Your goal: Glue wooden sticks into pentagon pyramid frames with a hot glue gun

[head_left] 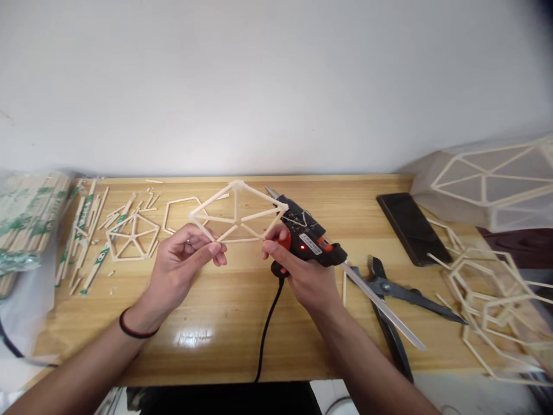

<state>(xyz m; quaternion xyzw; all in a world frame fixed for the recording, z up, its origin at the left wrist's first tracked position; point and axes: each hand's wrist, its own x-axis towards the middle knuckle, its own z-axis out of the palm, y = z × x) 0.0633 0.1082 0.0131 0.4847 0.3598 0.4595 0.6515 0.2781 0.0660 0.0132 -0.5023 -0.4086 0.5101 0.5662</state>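
Note:
Between my hands, above the table, is a pentagon frame [237, 221] of pale wooden sticks with spokes meeting at its middle. My left hand [184, 253] pinches its lower left corner between thumb and fingers. At the lower right corner, my right hand [302, 271] pinches the frame the same way. A black and orange hot glue gun [313, 236] lies just beyond my right hand, partly hidden by it. Its small red light is on, and a clear glue stick [389, 311] sticks out of its back end.
Cut sticks [88, 230] and another spoked pentagon [133, 236] lie at left, near packs of wrapped chopsticks [32, 213]. Right are pliers-like cutters [384, 288], a black phone [412, 227], stacked stick frames [496, 305] and a large covered frame structure [488, 173]. A black cord [268, 328] crosses the table's front.

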